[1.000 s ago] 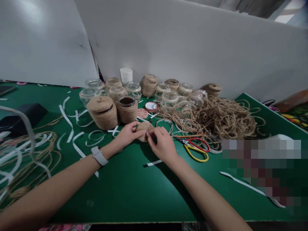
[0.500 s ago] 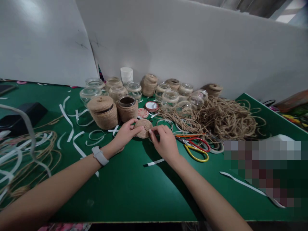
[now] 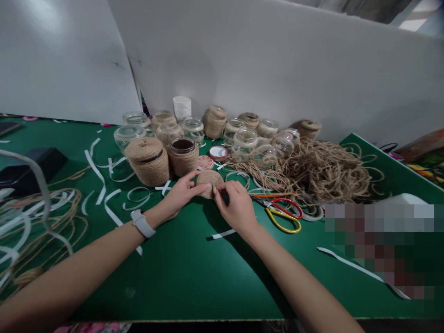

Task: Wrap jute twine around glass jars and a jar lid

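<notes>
A round lid covered in coiled jute twine (image 3: 210, 178) is held up between my two hands over the green table. My left hand (image 3: 184, 190), with a pale watch band at its wrist, grips the lid's left side, thumb on top. The fingers of my right hand (image 3: 236, 203) pinch at the lid's near right edge; whether a twine end lies between them is too small to tell. Behind the lid stand a twine-wrapped jar with a lid (image 3: 147, 162) and an open wrapped jar (image 3: 183, 157). Scissors with red and yellow handles (image 3: 282, 213) lie right of my right hand.
Several glass jars (image 3: 244, 144) stand along the back near the grey panel. A large heap of loose twine (image 3: 326, 171) lies at right. White strips (image 3: 113, 208) and more twine are scattered left, beside a black object (image 3: 34, 166). A red-rimmed lid (image 3: 218, 152) lies among the jars.
The twine-covered lid has turned and shifted slightly to the right. My right hand's fingertips have moved a little left and down along its near edge.
</notes>
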The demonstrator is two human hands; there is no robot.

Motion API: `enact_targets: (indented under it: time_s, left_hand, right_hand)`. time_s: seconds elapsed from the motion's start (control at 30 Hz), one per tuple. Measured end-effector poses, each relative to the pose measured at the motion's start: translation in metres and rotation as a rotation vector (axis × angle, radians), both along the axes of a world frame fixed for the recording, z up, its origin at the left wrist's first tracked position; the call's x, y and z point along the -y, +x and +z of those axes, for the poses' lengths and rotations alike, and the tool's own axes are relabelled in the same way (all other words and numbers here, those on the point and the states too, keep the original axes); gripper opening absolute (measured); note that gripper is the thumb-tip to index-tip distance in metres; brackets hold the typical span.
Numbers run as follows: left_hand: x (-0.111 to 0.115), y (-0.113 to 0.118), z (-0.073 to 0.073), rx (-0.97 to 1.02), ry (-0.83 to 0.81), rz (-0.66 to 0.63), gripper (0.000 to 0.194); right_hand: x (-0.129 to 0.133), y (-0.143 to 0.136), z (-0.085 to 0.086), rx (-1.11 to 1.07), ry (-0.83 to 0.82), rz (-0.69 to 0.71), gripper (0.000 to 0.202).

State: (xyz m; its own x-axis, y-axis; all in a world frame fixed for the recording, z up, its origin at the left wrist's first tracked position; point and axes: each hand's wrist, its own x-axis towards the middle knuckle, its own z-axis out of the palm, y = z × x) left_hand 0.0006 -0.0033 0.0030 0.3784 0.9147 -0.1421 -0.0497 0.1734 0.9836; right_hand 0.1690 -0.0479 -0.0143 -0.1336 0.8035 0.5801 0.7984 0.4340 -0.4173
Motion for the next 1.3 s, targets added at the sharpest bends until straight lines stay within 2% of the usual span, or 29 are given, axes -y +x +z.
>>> enact_targets:
  time_s: [0.33,0.47,0.8,0.97,1.17,1.3]
  left_hand:
    - [-0.001,-0.0008,0.0014,0.014,-0.013,-0.024,0.042]
    - [-0.0009,-0.0015,0.0026,0.039,-0.035,0.004,0.036]
    - [-0.0027,-0.0025,0.0007,-0.048,0.047,-0.031,0.036]
    - [-0.0022,-0.0018,-0.0002,-0.03,0.025,-0.047,0.046]
    - [-0.0014,-0.002,-0.0008,-0.103,0.073,-0.052,0.037]
    - [-0.0007,-0.0029,-0.0014,-0.171,0.115,-0.014,0.038]
  right_hand:
    - [0.0016,-0.0011,0.0018,0.006,-0.002,-0.003,0.013]
    - [0.001,-0.001,0.001,-0.004,0.002,0.011,0.013]
    - [-0.001,-0.0003,-0.0018,-0.022,0.003,0.01,0.012]
    - [-0.0014,0.0005,-0.0024,-0.012,0.003,0.006,0.011]
    - [-0.0009,0.0009,-0.0021,0.023,0.0,0.024,0.011]
    - [0.0001,0.0002,-0.0001,0.049,0.027,-0.017,0.009]
